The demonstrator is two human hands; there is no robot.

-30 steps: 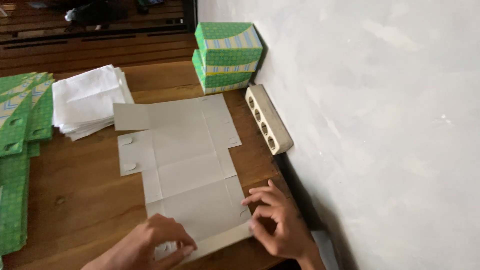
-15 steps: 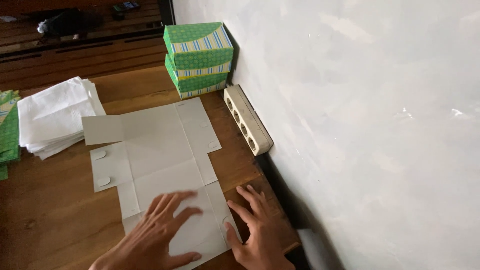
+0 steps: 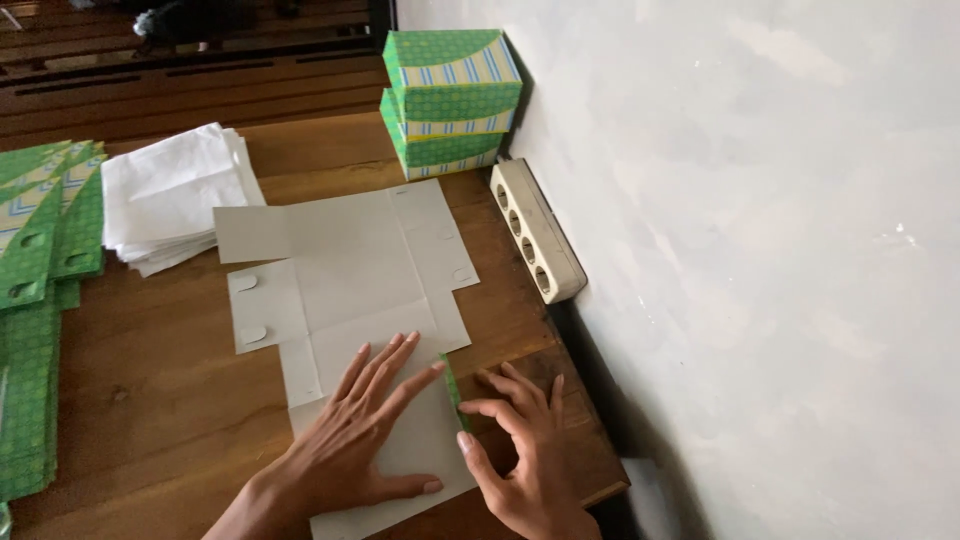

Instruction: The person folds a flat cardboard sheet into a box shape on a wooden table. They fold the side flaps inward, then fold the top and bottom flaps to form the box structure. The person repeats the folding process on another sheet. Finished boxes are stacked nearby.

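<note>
Cardboard blank (image 3: 350, 270): pale grey, unfolded carton sheet lying printed side down on the counter (image 3: 150, 400); near end sits under the hands, far end reaches towards the stacked boxes.
View: head camera, looking down; only view.
Left hand (image 3: 365, 430): palm down on the near panel of the blank, fingers spread and released, pressing flat, grasping nothing.
Right hand (image 3: 520, 450): just right of the blank's near edge, fingertips on the counter, index and thumb against the side flap.
Side flap (image 3: 452, 392): narrow strip on the right edge of the near panel, tipped up so its green printed face shows; stands between the two hands, touching both.
Right fingers state: bent at the flap; cannot tell whether they pinch it or only push it.
Step in hand (judged): the right side flap is being creased up along its fold line while the panel is pinned down.
Next move calls for (judged): steady flat pressure from the left hand so the sheet does not slide, and even push along the whole crease.
Stacked boxes (image 3: 450, 100): two made-up green patterned cartons, one on the other, against the wall (image 3: 750, 250), well beyond the hands.
Power strip (image 3: 535, 245): cream, along the wall, just right of the blank.
White sheets (image 3: 170, 195): loose pile, touching the blank's far left corner.
Green flats (image 3: 40, 300): pile of unfolded printed blanks at the counter's left edge, apart from the hands.
</note>
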